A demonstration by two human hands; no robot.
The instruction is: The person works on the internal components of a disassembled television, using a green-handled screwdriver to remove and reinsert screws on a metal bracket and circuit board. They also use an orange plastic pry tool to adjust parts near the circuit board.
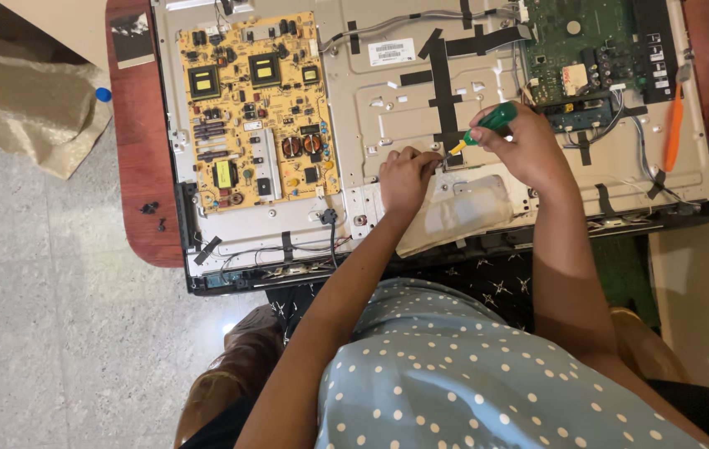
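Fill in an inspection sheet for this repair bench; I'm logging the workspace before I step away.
Surface: reddish wooden table, almost covered by an opened flat panel chassis lying back-up.
Job's things: green-handled screwdriver, tip down on the metal back near a strip of black tape; yellow circuit board at one end, green circuit board at the other.
Clutter: orange pry tool on the chassis; small black bits on the table edge.
Grippers: right hand grips the screwdriver; left hand pinches at the tip.
Cables: grey bundle along the top; thin black wires along the near edge.
Surroundings: speckled tile floor; crumpled tan cloth.
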